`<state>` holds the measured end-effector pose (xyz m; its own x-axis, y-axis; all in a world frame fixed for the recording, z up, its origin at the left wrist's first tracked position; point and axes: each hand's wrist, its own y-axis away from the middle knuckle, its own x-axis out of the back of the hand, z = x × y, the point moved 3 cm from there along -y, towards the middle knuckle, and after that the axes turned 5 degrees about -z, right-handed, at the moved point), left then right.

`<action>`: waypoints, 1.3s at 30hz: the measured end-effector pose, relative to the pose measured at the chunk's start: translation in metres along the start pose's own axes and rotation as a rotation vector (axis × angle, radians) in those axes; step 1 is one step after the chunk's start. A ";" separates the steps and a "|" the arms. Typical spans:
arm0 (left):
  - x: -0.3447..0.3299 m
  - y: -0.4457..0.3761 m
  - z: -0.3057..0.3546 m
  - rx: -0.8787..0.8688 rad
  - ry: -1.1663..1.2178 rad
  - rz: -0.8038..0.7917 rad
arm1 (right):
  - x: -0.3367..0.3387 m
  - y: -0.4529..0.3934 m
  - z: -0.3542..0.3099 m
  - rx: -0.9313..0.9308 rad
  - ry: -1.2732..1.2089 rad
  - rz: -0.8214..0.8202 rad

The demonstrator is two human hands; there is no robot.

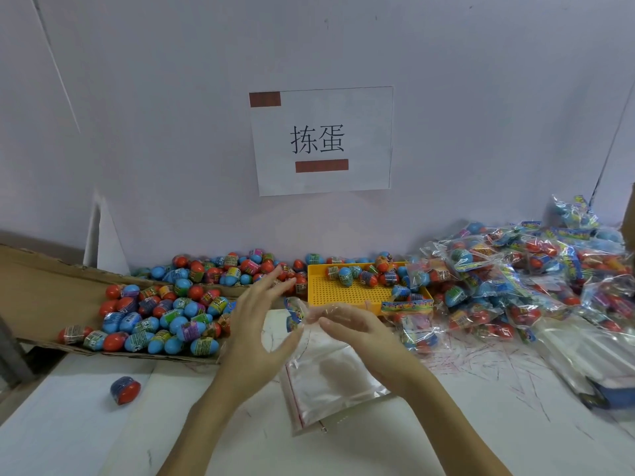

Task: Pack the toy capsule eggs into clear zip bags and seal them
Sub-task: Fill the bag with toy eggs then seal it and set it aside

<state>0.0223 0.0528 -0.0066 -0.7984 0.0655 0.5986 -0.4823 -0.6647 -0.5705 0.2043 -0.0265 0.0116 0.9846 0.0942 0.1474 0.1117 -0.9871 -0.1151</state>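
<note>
Left hand (256,324): fingers spread wide, holds nothing | Right hand (357,329): pinches a clear bag (319,365) by its top so it hangs open for filling | Eggs (161,317): piled on cardboard at desk's left edge | Yellow tray (330,290): at the back

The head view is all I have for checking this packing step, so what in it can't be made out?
- Whether the clear bag between the left hand and right hand holds eggs: motion blur and glare.
- Egg label print in the cardboard box: too small.
- Blue object at right: covered by plastic.
- Packed bags pile: cut off by the right edge.
</note>
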 end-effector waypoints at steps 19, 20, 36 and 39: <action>0.003 0.003 -0.007 0.353 0.106 -0.009 | 0.025 0.004 -0.007 0.349 0.159 0.385; 0.002 0.003 -0.010 0.409 0.219 -0.001 | 0.030 0.005 -0.005 0.325 0.191 0.418; -0.001 0.003 -0.010 0.487 0.379 -0.032 | 0.069 -0.108 0.034 -0.151 0.938 0.347; -0.002 0.003 -0.011 0.492 0.353 -0.046 | 0.072 -0.118 0.045 -0.188 0.938 0.333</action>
<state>0.0188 0.0589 -0.0156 -0.8925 0.2893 0.3460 -0.3632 -0.9158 -0.1712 0.2679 0.1024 -0.0089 0.4500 -0.2496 0.8574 -0.2516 -0.9567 -0.1464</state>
